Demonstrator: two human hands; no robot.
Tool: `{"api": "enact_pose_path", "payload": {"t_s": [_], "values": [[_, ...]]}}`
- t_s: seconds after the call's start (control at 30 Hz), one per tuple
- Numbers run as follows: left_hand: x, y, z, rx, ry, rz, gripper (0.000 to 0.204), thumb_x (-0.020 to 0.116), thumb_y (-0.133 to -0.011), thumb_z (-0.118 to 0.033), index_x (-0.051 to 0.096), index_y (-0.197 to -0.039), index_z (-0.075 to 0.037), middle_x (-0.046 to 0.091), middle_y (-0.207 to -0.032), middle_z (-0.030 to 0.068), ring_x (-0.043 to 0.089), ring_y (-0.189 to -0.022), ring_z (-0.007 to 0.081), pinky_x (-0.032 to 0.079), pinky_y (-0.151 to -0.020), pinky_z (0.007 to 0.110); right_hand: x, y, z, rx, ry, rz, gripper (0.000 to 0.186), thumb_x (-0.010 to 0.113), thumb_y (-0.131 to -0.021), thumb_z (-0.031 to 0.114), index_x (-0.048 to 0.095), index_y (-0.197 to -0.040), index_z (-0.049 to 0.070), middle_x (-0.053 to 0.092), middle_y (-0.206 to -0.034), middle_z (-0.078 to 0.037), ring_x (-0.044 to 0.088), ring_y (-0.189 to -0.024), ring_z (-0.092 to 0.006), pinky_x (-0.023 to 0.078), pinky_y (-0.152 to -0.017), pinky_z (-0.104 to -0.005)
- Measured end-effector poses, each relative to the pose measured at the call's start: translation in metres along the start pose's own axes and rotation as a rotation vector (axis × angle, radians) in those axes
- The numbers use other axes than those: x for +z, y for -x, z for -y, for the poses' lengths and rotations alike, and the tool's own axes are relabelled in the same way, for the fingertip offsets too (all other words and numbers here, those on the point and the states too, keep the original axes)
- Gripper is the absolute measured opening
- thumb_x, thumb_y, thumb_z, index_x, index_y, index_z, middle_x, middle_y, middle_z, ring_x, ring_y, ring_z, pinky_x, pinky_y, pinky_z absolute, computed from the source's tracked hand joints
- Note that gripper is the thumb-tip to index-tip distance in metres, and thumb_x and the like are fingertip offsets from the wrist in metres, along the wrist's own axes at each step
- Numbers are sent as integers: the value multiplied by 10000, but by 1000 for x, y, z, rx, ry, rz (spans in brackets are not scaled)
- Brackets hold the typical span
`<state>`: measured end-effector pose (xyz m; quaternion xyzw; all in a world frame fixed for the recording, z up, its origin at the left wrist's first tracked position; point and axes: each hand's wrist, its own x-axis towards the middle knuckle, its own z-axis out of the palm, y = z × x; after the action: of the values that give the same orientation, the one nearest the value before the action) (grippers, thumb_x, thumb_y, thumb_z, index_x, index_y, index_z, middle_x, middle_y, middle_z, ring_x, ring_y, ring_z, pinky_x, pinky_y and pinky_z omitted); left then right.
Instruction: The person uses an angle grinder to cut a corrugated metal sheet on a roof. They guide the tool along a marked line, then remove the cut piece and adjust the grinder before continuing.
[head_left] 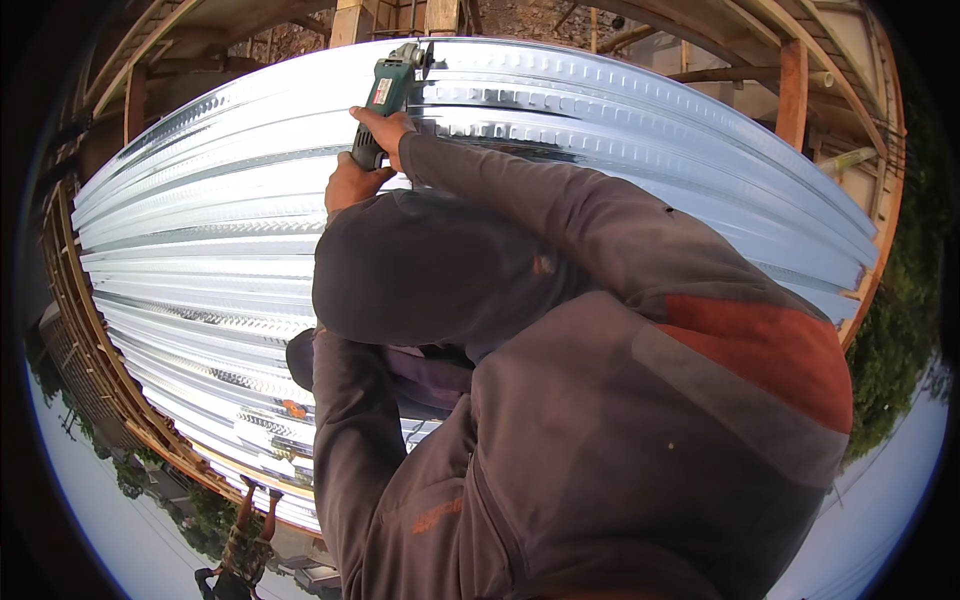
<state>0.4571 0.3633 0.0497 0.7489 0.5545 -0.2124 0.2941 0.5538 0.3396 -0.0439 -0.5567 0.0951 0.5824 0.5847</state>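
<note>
An angle grinder [391, 88] with a green body and a silver head lies over the shiny ribbed metal sheets [250, 165], close to their far edge. My right hand [385, 132] grips the body of the grinder from the right. Just below it, my left hand [354, 184] is closed round the dark rear end of the tool. The grinder's disc [424, 62] sits on its right side, over a rib of the sheet; whether it touches the metal I cannot tell. My dark-clad knee [430, 265] is bent close behind my hands.
Timber posts [792, 95] and beams stand beyond the sheets' far edge, over rough ground. An orange object [293, 409] lies on the sheets at the lower left. Another person [243, 550] stands near that side's edge. Trees [905, 330] rise at the right.
</note>
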Motion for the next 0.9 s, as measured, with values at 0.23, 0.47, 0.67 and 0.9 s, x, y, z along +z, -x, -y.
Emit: {"api": "enact_pose_path", "payload": {"t_s": [0.23, 0.47, 0.67, 0.9], "values": [[-10, -19, -15, 27, -21, -113, 728, 779, -721, -594, 610, -1067, 25, 721, -1024, 243, 712, -974, 390, 559, -840, 461, 6, -7, 28, 7, -43, 89, 895, 812, -780, 454, 461, -1368, -121, 573, -1282, -286, 625, -1135, -386, 543, -901, -506], [-5, -1, -14, -17, 159, -206, 718, 710, -768, -562, 543, -1130, 34, 694, -1000, 296, 684, -975, 447, 540, -859, 505, 7, 4, 38, -11, -69, 128, 426, 772, -879, 348, 620, -1047, -12, 625, -856, -60, 635, -755, -173, 541, -672, -344], [-17, 37, -16, -31, 344, -329, 676, 739, -788, -529, 503, -1151, -10, 696, -1001, 261, 694, -941, 422, 544, -823, 504, 23, 15, 48, -131, 72, 277, 543, 749, -896, 395, 566, -1222, 2, 632, -1065, -61, 625, -950, -161, 515, -817, -340], [-19, 55, 20, 158, 958, -376, 574, 753, -810, -390, 579, -1144, 44, 688, -884, 113, 675, -677, 212, 544, -607, 333, 31, 56, 65, -233, 54, 624, 518, 621, -968, 435, 552, -1223, -10, 649, -1058, -108, 657, -941, -205, 533, -828, -370]]}}
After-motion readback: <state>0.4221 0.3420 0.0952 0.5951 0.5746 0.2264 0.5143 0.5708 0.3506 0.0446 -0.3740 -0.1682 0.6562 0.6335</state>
